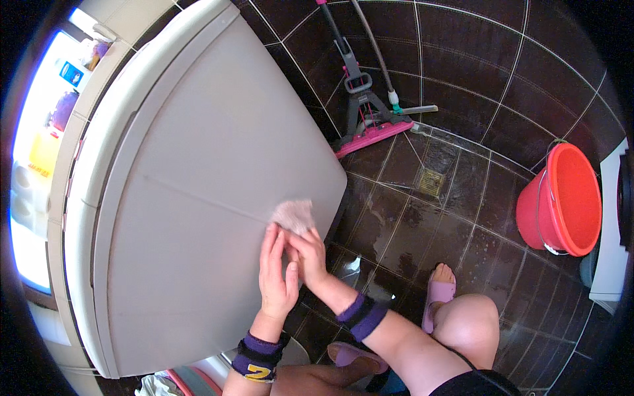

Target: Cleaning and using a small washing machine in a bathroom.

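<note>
A crumpled pale pink cloth (293, 214) lies against a large smooth white panel (198, 132) with a raised, curved rim. My right hand (309, 257) is closed on the lower end of the cloth, its fingers partly hidden behind my other hand. My left hand (277, 277) is close beside it, fingers stretched out along the panel and thumb apart, with nothing seen in its grasp. Its fingertips reach near the cloth's lower edge. Both wrists wear dark purple bands. A faint line runs across the panel toward the cloth.
A pink-headed mop (373, 137) and a squeegee (417, 109) lean in the dark tiled corner. A floor drain (430, 182) sits in the wet tiles. At right stands a red bucket (580, 198). Bottles and paper rolls (28, 191) line the far-left ledge.
</note>
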`<state>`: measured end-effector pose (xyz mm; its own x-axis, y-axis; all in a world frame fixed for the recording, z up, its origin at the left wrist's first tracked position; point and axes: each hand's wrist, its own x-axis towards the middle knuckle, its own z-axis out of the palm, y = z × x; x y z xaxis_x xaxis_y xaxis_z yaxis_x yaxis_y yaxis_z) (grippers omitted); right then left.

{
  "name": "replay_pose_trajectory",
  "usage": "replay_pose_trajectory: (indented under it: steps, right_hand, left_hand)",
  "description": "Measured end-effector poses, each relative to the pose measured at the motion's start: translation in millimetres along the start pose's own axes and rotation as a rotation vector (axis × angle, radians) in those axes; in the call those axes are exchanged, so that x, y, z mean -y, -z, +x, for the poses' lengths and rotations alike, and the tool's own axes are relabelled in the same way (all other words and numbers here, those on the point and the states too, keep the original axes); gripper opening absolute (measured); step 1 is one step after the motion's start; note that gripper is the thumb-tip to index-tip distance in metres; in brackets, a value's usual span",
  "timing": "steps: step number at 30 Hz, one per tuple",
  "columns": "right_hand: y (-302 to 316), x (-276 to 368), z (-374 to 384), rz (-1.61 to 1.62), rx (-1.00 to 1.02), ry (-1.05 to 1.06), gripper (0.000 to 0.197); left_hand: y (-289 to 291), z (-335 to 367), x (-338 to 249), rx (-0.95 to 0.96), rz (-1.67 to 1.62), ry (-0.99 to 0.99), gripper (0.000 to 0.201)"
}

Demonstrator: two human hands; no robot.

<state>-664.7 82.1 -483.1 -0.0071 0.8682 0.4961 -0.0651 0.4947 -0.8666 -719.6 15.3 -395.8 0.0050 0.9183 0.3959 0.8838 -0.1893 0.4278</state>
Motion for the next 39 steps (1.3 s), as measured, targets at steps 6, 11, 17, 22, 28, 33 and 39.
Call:
replay_pose_trajectory:
  steps: [6, 11, 17, 22, 28, 33, 39]
  right_hand:
    - [3.3, 7.9, 138.4, -0.059, 0.016, 0.316, 0.069]
    - [4.7, -66.8, 173.0, 0.037, 0.025, -0.139, 0.058]
    - [10.8, -213.3, 76.2, 0.010, 0.018, -0.484, 0.060]
    - [-24.7, -183.3, -18.0, 0.077, -0.012, -0.620, 0.064]
    - [-44.1, -8.1, -0.3, 0.268, 0.143, -0.264, 0.062]
    - [-14.7, 73.1, 9.4, -0.008, 0.406, 0.124, 0.068]
    - [-32.7, 3.2, -57.3, 0.396, 0.483, -0.435, 0.081]
  left_hand:
    - [-9.1, 44.9, -9.9, -0.216, 0.044, -0.113, 0.054]
    - [-21.8, 56.7, 0.7, -0.048, 0.054, -0.098, 0.048]
    - [-63.3, 31.7, 10.7, 0.139, -0.022, -0.011, 0.050]
    - [-51.7, -0.2, 14.3, 0.198, 0.007, 0.026, 0.052]
    - [28.4, -37.2, -0.2, 0.052, 0.177, 0.016, 0.055]
    - [36.5, -52.5, -9.2, -0.281, 0.231, -0.019, 0.063]
    - [24.3, -58.2, 3.0, 0.155, 0.194, 0.106, 0.055]
